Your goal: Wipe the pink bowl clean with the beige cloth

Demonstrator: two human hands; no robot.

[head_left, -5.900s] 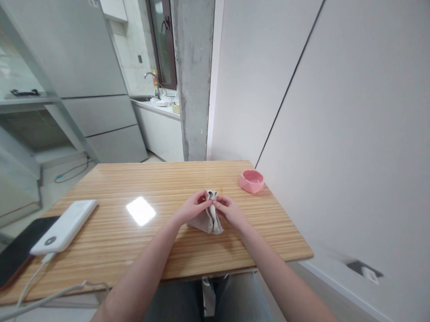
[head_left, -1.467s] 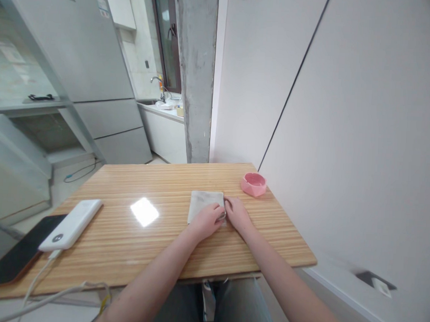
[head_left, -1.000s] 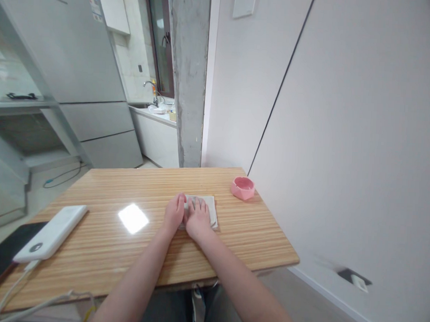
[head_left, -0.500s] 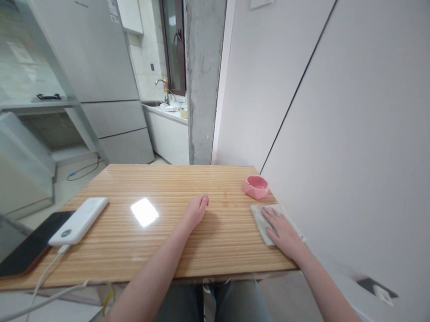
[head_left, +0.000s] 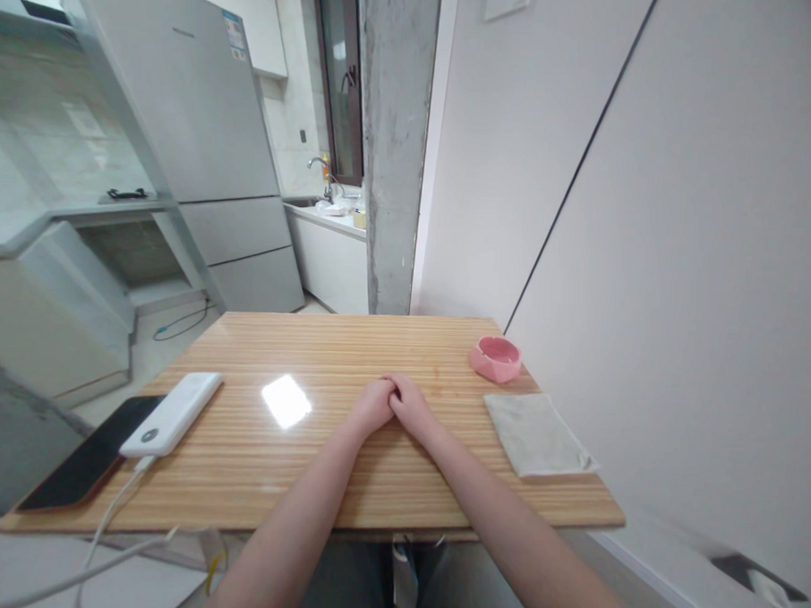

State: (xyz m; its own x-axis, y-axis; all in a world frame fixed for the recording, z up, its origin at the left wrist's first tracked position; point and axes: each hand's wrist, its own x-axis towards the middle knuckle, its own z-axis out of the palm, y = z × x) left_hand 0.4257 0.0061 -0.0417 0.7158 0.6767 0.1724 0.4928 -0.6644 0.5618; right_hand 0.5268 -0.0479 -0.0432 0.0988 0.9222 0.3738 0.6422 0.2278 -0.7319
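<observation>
My left hand [head_left: 372,405] rests near the middle of the wooden table with its fingers curled closed. Against it lies my right hand [head_left: 407,401], also closed, so the two meet at the fingers. Nothing shows in either hand, though the undersides of the fingers are hidden. To the right of my hands a folded pale grey cloth [head_left: 538,435] lies flat on the table, untouched. Just behind the cloth sits a pink ashtray [head_left: 495,359] near the table's right edge.
The wood-grain table [head_left: 350,342] stands against a white wall [head_left: 682,262] on the right. At the left, a white power bank [head_left: 176,410] with a plugged-in cable [head_left: 111,506] lies partly over a dark flat tablet-like slab [head_left: 86,460]. Beyond stand a fridge [head_left: 186,106] and a concrete pillar [head_left: 395,151].
My right hand has left the cloth and moved left to meet my left hand. The cloth stays on the table. The view has shifted slightly.
</observation>
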